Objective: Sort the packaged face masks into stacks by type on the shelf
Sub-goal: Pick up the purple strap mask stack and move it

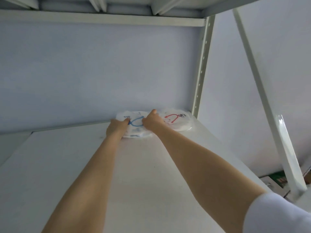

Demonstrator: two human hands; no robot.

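Note:
Two stacks of packaged face masks lie at the back of the white shelf [84, 165], against the wall. The left stack, masks with blue straps [136, 125], sits between both my hands. My left hand [117, 127] grips its left edge and my right hand [152, 122] presses on its right side. The stack with red straps [175, 121] lies just to the right, touching or nearly touching the blue one, and is partly hidden by my right hand.
A perforated metal upright [202, 68] stands right behind the red stack. A diagonal brace [269, 105] crosses on the right. The shelf above [101, 15] hangs overhead. Boxes [276, 182] sit lower right, past the shelf edge.

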